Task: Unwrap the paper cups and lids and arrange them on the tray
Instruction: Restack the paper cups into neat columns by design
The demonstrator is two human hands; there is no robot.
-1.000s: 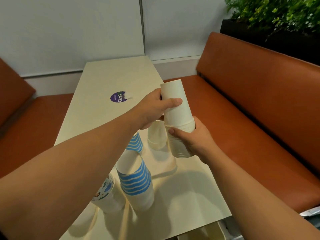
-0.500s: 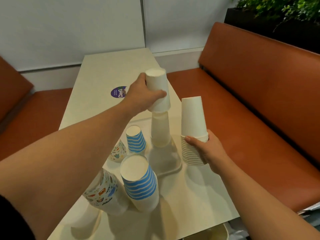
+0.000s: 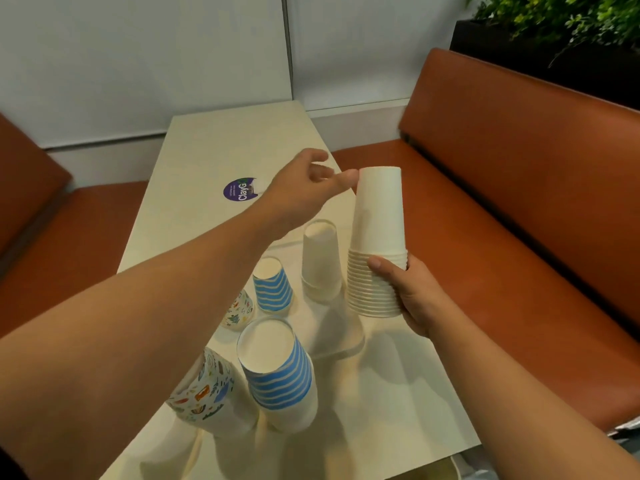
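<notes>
1. Since half a second ago: left hand [image 3: 304, 188] has let go of the plain white cup it held over the tray and come across to the right-hand stack; that cup now sits upside down on the short white stack on the tray [image 3: 320, 261].
2. Tall stack of nested plain white paper cups [image 3: 379, 244], upside down, held upright above the table's right edge. Right hand [image 3: 412, 296] grips its lower, ribbed rims, thumb in front, fingers curled behind.
3. Left hand: holds nothing, fingers loosely spread, one fingertip at the top left edge of the tall stack (contact looks likely, blurred).
4. Pale cream shallow tray [image 3: 346, 348] on the table, carrying the short white stack, a small blue-striped white paper cup [image 3: 272, 289] and a small cup with a colourful print [image 3: 239, 311], all upside down.
5. Nearer, off the tray: large blue-striped cup stack [image 3: 277, 372] and a colourful-print cup stack [image 3: 204, 389], leaning.
6. Long cream table [image 3: 214, 147] with a round purple sticker [image 3: 239, 190].
7. Brown padded benches [image 3: 519, 202] either side; green plants [image 3: 554, 15] far right.
</notes>
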